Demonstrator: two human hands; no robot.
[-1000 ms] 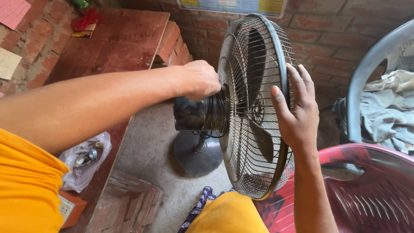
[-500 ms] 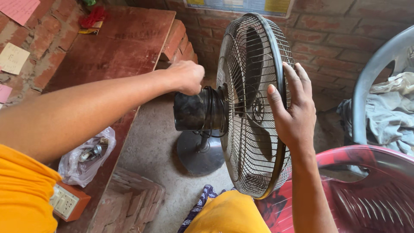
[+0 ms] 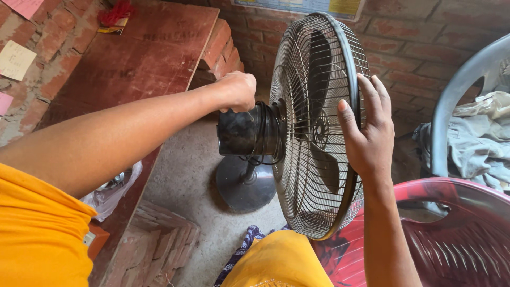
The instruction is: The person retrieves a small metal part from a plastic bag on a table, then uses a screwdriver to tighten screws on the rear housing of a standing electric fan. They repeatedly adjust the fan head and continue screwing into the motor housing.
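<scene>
The fan (image 3: 313, 127) stood on the floor (image 3: 186, 175) between a brick ledge (image 3: 143, 58) and a red chair (image 3: 457, 234), its round base (image 3: 241, 186) flat on the concrete. Our left hand (image 3: 236, 90) was closed over the top of the black motor housing (image 3: 239, 130), grasping it from above; our right hand (image 3: 369, 133) lay open against the front of the wire cage (image 3: 297, 175), fingers spread over the rim, pressing rather than clenched. We judged the fan top-heavy, its weight in the motor and base, so the housing and the stem gave the firm holds. The cage looked thin and springy, likely to flex or dent if squeezed, and its wires offered little purchase, so we thought it better steadied by the rim than gripped. A grey chair (image 3: 457, 90) with cloth (image 3: 478, 138) stood further right.
</scene>
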